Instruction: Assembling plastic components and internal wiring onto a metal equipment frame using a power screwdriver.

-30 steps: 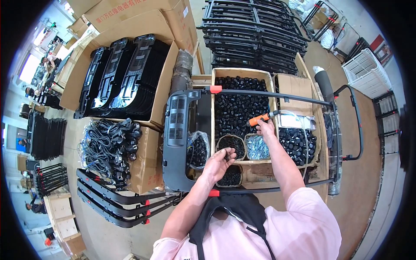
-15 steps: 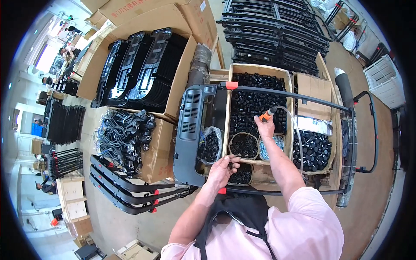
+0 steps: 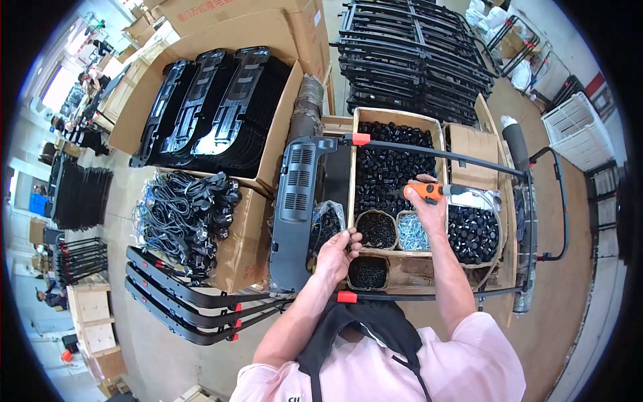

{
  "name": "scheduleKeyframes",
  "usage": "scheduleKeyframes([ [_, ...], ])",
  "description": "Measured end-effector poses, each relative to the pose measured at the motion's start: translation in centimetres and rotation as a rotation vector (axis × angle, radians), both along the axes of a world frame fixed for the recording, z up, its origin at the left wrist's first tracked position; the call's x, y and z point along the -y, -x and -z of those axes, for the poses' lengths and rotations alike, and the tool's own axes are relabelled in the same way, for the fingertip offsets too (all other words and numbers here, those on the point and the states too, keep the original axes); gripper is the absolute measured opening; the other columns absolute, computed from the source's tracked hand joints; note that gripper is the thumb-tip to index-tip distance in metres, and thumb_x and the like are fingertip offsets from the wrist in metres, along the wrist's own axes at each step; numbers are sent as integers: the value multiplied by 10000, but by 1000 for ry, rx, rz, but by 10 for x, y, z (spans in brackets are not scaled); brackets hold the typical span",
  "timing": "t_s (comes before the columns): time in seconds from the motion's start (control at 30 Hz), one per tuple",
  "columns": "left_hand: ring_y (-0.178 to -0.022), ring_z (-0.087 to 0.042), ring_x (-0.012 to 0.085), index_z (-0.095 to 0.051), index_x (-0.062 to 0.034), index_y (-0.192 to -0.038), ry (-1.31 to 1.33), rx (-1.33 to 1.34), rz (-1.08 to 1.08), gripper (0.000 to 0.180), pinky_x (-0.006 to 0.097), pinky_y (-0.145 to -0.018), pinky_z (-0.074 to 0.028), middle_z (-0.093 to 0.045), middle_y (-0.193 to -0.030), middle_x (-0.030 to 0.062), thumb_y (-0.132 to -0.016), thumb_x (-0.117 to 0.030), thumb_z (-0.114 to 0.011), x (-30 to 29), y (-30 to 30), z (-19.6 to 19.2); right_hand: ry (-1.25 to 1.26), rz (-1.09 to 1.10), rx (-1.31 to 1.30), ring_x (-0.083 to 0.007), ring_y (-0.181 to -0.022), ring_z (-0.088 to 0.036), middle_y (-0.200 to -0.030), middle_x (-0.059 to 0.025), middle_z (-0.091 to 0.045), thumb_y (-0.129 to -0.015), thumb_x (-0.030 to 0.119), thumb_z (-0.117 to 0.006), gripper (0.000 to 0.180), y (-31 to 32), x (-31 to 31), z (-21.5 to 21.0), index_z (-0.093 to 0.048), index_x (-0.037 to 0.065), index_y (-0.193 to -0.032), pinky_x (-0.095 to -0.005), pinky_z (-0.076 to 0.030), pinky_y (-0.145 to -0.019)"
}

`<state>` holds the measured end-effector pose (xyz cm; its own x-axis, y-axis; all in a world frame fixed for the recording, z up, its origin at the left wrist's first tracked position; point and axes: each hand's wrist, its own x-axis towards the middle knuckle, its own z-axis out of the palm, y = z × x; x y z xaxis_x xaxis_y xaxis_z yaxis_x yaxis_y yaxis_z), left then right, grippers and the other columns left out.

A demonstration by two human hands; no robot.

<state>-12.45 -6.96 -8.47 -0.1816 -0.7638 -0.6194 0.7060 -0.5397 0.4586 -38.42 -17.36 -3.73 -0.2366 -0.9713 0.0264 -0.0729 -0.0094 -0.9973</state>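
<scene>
In my right hand (image 3: 430, 209) is an orange hand-held power screwdriver (image 3: 434, 192), lying nearly level with its dark end and hose (image 3: 498, 208) toward the right. My left hand (image 3: 337, 253) is closed, fingertips pinched together; what they hold, if anything, is too small to make out. Close to these fingertips are a round tub of small black screws (image 3: 376, 229) and a clear plastic bag (image 3: 328, 218) of dark parts. Around both hands lies a black tubular frame (image 3: 435, 149) with a vented black housing (image 3: 295, 194) at its left end and red corner pieces.
A wooden bin of black caps (image 3: 392, 154) sits under the frame, beside silver screws (image 3: 414, 232) and more black knobs (image 3: 474, 234). At left are bundled cables (image 3: 191, 211) and a carton of black covers (image 3: 228, 107). Stacked black frames (image 3: 415, 60) stand behind.
My right hand has turned the screwdriver from upright-slanted to nearly level, and moved it slightly right and down. My left hand has risen a little, fingers still pinched.
</scene>
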Motion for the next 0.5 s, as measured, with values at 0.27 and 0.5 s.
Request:
scheduleKeyframes([
  [0.27,-768,-644,120,-687,-72,-1164,-68,-150,-154,229,245,-669,-557,-688,-915,0,-1086,-278,-625,54,-39,-24,118,-244,-6,-247,-1156,-696,-1243,-205,-728,-903,100,-801,523,-97,-36,-91,-559,-26,-1350,-405,-557,-1043],
  [0.5,-709,-606,115,-683,-75,-1098,-68,-413,-294,255,242,-632,-533,-647,-827,-11,-1076,-326,-637,77,-65,-14,85,-319,52,-236,-1186,-676,-1265,-196,-711,-896,90,-808,537,-162,-32,-81,-552,-13,-1356,-395,-540,-1070],
])
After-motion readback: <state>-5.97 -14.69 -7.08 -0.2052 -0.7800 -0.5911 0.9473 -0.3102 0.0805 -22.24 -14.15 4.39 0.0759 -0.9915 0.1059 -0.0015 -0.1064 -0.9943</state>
